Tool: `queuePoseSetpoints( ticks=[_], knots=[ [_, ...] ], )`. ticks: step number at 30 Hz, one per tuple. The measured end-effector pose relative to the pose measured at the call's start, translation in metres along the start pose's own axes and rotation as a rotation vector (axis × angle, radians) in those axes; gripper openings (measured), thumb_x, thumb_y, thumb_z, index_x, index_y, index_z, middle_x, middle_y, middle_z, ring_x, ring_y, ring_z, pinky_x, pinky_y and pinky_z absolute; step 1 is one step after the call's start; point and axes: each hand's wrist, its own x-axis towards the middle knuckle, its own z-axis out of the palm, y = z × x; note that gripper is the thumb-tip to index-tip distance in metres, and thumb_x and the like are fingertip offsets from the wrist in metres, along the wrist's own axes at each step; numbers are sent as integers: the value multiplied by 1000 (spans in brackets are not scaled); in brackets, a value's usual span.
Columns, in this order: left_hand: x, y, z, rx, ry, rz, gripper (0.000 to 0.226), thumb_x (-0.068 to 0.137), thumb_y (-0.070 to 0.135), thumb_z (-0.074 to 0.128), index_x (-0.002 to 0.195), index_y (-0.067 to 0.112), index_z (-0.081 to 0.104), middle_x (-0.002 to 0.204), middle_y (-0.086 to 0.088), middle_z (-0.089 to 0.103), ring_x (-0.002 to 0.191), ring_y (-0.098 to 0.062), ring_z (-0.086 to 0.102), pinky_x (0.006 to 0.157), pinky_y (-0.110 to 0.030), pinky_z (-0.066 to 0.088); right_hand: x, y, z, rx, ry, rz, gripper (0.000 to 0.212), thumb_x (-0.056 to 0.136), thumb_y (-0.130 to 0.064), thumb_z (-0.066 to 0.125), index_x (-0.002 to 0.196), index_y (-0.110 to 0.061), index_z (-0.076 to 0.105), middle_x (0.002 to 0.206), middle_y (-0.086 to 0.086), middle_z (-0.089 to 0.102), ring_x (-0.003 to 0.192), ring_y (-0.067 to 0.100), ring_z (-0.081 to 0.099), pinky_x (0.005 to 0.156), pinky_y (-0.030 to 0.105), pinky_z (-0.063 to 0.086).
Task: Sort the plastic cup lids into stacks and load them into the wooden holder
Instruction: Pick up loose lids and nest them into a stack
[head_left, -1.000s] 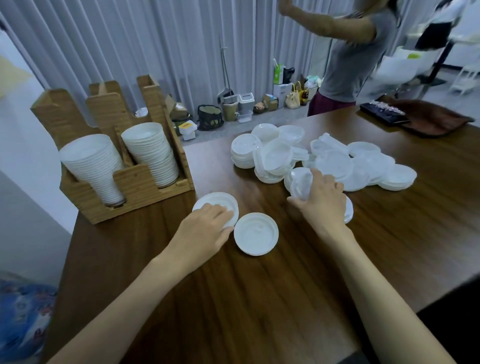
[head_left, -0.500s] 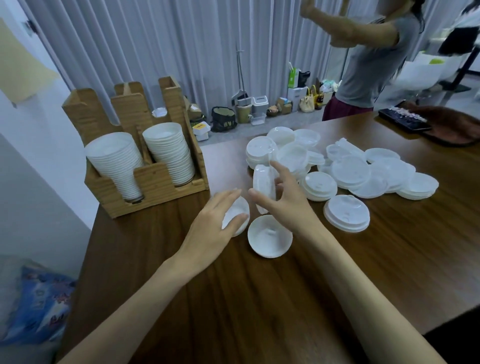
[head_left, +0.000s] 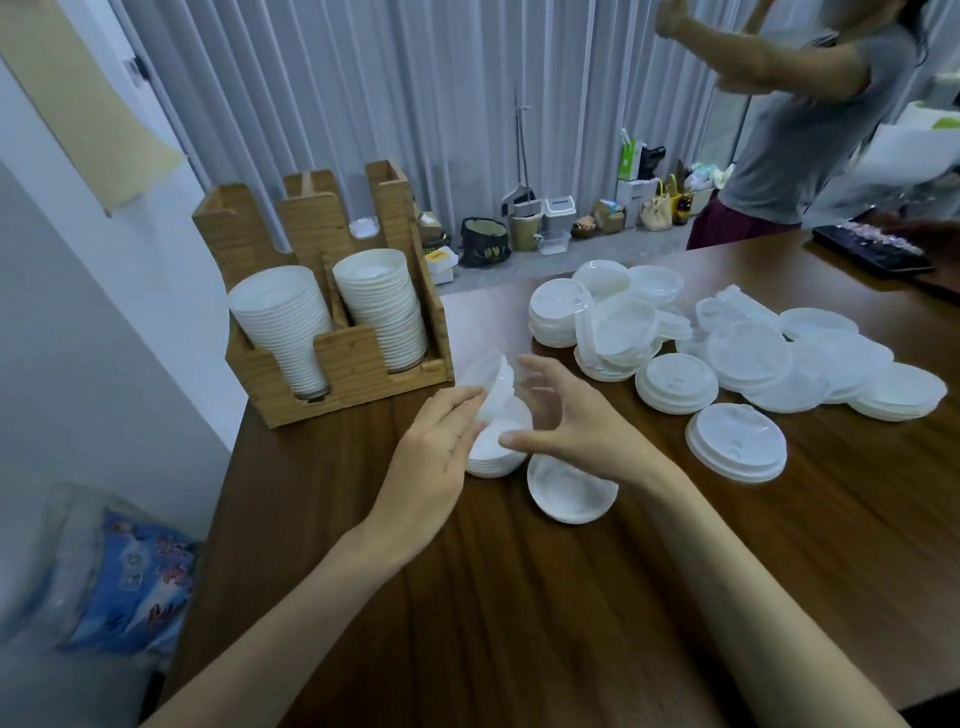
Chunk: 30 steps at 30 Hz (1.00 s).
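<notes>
The wooden holder (head_left: 358, 366) stands at the table's back left corner, with two white lid columns (head_left: 382, 309) leaning in its front slots. Just right of it a small lid stack (head_left: 496, 449) lies on the table, and a few tilted lids (head_left: 496, 382) lean on top of it. My left hand (head_left: 436, 457) presses fairly straight fingers against the stack's left side. My right hand (head_left: 576, 421) arches round the tilted lids, thumb on the stack. A single lid (head_left: 569, 493) lies under my right wrist. A loose lid pile (head_left: 753, 353) spreads to the right.
A separate lid stack (head_left: 735, 441) sits right of my hands. A person (head_left: 795, 130) stands at the table's far side near a black keyboard (head_left: 872, 249). The table's left edge drops to a blue bag (head_left: 130, 566) on the floor.
My right hand carried lids from the pile leftward onto the small stack by my left hand. The view has shifted toward the holder.
</notes>
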Motion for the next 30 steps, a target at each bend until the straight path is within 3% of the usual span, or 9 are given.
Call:
queuePoseSetpoints(
  ticks=[2, 4, 7, 10, 19, 22, 24, 28, 30],
  knots=[
    [-3, -5, 1, 149, -29, 43, 35, 95, 15, 46, 128, 7, 57, 126, -3, 55, 118, -12, 50, 100, -19, 40, -1, 3, 4, -99, -33, 8, 101, 68, -36, 84, 149, -24, 25, 147, 0, 41, 133, 10, 39, 109, 29, 33],
    [-6, -6, 4, 272, -84, 90, 32, 94, 9, 52, 125, 8, 59, 127, -5, 56, 115, -15, 52, 95, -24, 45, 1, 6, 11, -190, -46, -7, 109, 68, -37, 83, 152, -20, 16, 152, -2, 34, 138, 12, 32, 117, 38, 22],
    [-7, -6, 8, 368, -146, 121, 33, 87, 1, 62, 119, 7, 64, 125, -8, 58, 109, -20, 58, 88, -30, 51, 6, 6, 18, -363, -13, -14, 115, 70, -45, 80, 153, -19, 5, 149, 0, 39, 140, 19, 31, 119, 46, 5],
    [-7, -6, 11, 397, -186, 129, 31, 83, -1, 66, 114, 6, 67, 123, -10, 60, 105, -22, 60, 83, -34, 54, 7, 4, 22, -391, 20, -4, 116, 70, -50, 78, 153, -20, 3, 137, 4, 52, 134, 23, 38, 118, 47, 4],
    [-1, -4, 11, 576, -282, 172, 33, 73, -5, 70, 104, 4, 68, 118, -14, 63, 99, -30, 62, 75, -37, 52, 7, 7, 24, -352, 73, -17, 111, 69, -43, 79, 152, -22, 8, 136, 3, 51, 133, 23, 39, 118, 49, -1],
    [3, 2, 12, 608, -362, 168, 32, 88, 3, 53, 119, 6, 59, 136, -9, 50, 117, -25, 50, 90, -34, 41, 6, 9, 25, -340, 64, -24, 110, 70, -40, 78, 152, -22, 8, 135, 2, 52, 132, 19, 40, 117, 47, -3],
    [4, 0, 10, 560, -393, 158, 32, 94, 8, 42, 124, 9, 55, 141, -3, 44, 118, -19, 43, 94, -30, 35, 6, 10, 25, -327, 56, -33, 108, 71, -39, 78, 152, -22, 8, 135, 2, 51, 132, 19, 39, 117, 47, -4],
    [8, -6, 3, 510, -463, 154, 41, 96, 21, 35, 132, 10, 50, 145, -1, 42, 118, -17, 40, 100, -33, 34, 7, 12, 23, -318, 2, -58, 107, 72, -35, 79, 153, -21, 11, 147, 1, 42, 138, 16, 33, 116, 47, -9],
    [7, -12, 1, 541, -493, 174, 47, 92, 24, 42, 138, 11, 45, 148, 1, 37, 123, -16, 37, 103, -33, 33, 8, 14, 21, -310, -60, -78, 106, 72, -28, 80, 153, -20, 13, 153, -2, 33, 142, 14, 26, 115, 43, -13]
  ],
)
